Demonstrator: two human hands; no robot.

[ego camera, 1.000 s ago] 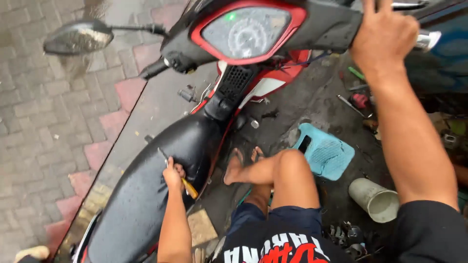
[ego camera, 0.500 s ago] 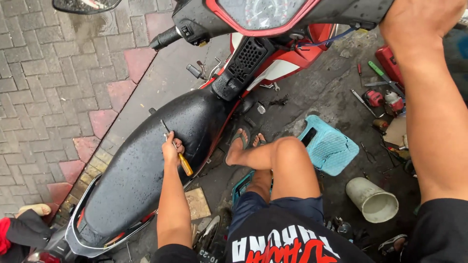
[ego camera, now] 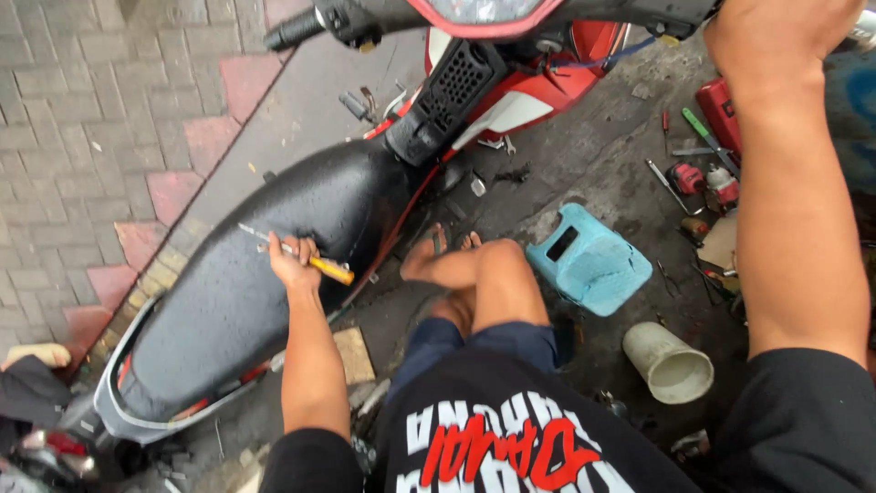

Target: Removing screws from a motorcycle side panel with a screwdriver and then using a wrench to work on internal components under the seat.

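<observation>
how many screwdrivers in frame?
2 clear: yellow-handled screwdriver in the left hand on the seat; green-handled screwdriver on the ground at right. More may hide in the clutter.

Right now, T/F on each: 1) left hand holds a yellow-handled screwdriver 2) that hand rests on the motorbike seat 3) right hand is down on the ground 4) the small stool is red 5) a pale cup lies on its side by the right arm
1) The left hand holds a yellow-handled screwdriver: true.
2) That hand rests on the black seat: true.
3) The right hand is on the ground: false, it is raised at the handlebar end.
4) The stool is red: false, it is light blue.
5) A pale cup lies on its side: true.
</observation>
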